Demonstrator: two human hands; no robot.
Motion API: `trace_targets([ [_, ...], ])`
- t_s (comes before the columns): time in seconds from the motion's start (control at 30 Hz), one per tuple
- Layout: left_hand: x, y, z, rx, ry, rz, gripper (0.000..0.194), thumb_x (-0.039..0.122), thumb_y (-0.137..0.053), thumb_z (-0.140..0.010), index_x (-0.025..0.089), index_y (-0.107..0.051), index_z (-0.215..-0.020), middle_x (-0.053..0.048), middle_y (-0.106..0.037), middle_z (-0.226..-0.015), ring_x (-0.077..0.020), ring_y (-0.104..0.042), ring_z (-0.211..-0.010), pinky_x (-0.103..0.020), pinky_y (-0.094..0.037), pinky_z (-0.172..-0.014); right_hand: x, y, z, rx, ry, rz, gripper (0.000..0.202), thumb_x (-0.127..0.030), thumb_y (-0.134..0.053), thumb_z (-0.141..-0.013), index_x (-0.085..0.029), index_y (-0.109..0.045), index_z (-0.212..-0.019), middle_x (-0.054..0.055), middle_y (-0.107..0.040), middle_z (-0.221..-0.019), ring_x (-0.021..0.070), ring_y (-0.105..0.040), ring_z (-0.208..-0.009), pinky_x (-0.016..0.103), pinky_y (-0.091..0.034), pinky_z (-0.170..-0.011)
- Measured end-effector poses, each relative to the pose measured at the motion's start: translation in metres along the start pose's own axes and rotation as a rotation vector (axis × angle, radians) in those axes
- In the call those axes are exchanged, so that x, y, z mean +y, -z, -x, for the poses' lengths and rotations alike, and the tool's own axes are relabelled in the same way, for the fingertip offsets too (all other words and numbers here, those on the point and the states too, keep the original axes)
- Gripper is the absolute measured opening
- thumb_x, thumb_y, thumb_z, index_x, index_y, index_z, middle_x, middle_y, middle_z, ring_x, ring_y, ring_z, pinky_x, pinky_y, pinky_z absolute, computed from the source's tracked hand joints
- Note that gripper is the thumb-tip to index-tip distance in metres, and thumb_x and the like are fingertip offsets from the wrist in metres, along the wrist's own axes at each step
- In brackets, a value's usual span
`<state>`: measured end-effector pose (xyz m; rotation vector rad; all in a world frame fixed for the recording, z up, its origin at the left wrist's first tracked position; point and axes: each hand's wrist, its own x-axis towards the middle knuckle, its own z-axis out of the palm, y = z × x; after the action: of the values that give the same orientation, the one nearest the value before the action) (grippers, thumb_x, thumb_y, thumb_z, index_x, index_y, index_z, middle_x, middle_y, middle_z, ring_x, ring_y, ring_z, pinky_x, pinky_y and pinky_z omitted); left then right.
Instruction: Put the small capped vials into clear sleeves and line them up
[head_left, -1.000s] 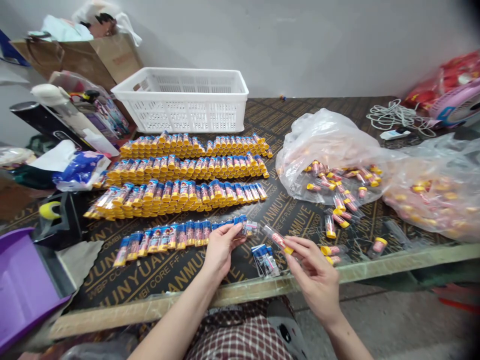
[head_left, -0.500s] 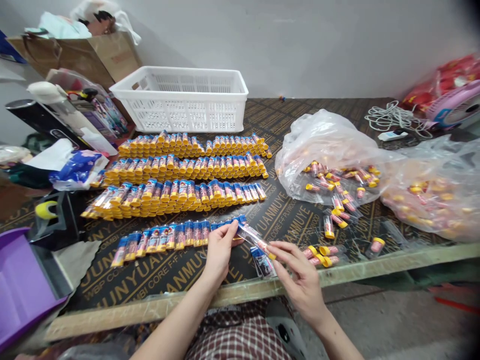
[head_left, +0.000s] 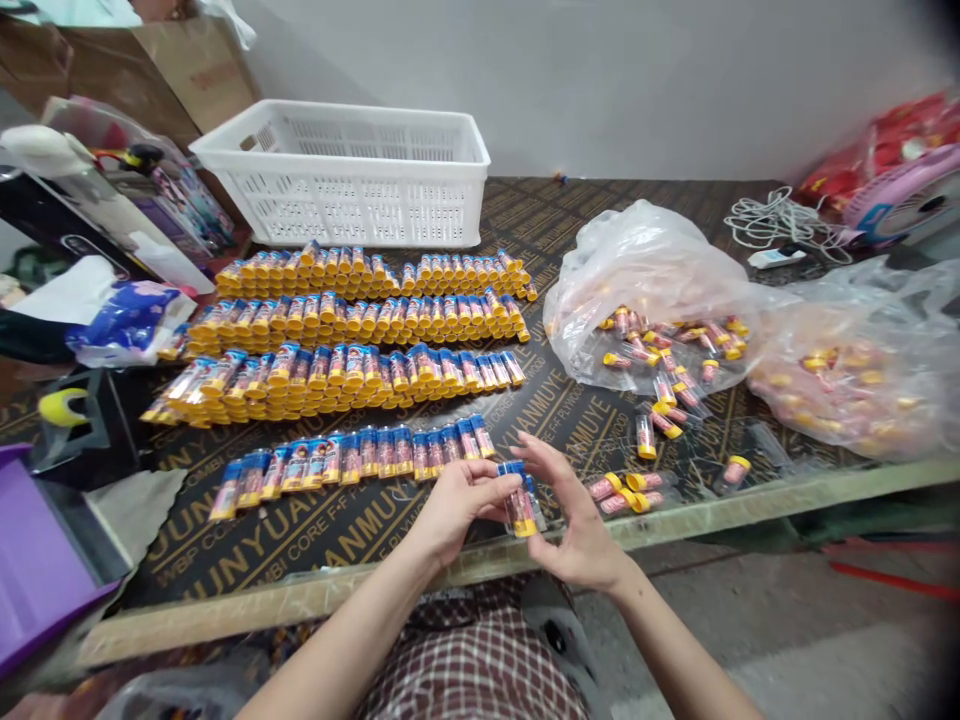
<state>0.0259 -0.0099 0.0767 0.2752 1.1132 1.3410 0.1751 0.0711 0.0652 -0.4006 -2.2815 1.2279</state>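
My left hand (head_left: 466,505) pinches a small clear tube (head_left: 520,507) between thumb and fingers. The tube has a blue top band, pink contents and yellow at its lower end. My right hand (head_left: 574,520) curves around its right side with fingers and thumb spread; whether the thumb touches the tube's lower end I cannot tell. Just beyond my left hand runs a single row of blue-and-yellow labelled tubes (head_left: 349,458). To the right of my right hand lie several unlabelled tubes with yellow caps (head_left: 645,481) and pink contents.
Behind the single row are stacked rows of labelled tubes (head_left: 352,368) and a white plastic basket (head_left: 360,200). Open plastic bags of capped tubes (head_left: 645,250) lie on the right. A tape dispenser (head_left: 64,410) and purple dustpan (head_left: 37,560) stand left. The wooden table edge (head_left: 300,592) runs in front.
Both hands have moved slightly down and rightward with the tube, which has turned from slanting to nearly upright. My right fingers have spread off its end. The view has shifted a little.
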Motion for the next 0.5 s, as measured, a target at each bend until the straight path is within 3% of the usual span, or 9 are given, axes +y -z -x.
trace_targets([
  [0.13, -0.0017, -0.0016, 0.0011, 0.003, 0.022, 0.011, 0.037, 0.036, -0.082, -0.056, 0.01, -0.066, -0.076, -0.003, -0.066, -0.068, -0.0126, -0.061, -0.06, -0.026, -0.049, -0.06, 0.0011, -0.0014, 0.0009, -0.019, -0.005, -0.065, 0.089, -0.002, -0.05, -0.062, -0.027, -0.025, -0.143, 0.007, -0.043, -0.138, 0.0244, -0.046, -0.126, 0.042, -0.039, -0.107],
  [0.5, -0.0025, -0.0014, 0.0023, 0.004, 0.004, 0.031, 0.036, 0.035, -0.081, -0.057, 0.009, -0.064, -0.075, -0.003, -0.065, -0.067, -0.0126, -0.061, -0.059, -0.025, -0.049, -0.059, 0.002, -0.006, 0.0007, 0.026, -0.024, -0.148, 0.089, -0.001, -0.051, -0.06, -0.027, -0.026, -0.142, 0.008, -0.045, -0.138, 0.0236, -0.047, -0.126, 0.041, -0.04, -0.107],
])
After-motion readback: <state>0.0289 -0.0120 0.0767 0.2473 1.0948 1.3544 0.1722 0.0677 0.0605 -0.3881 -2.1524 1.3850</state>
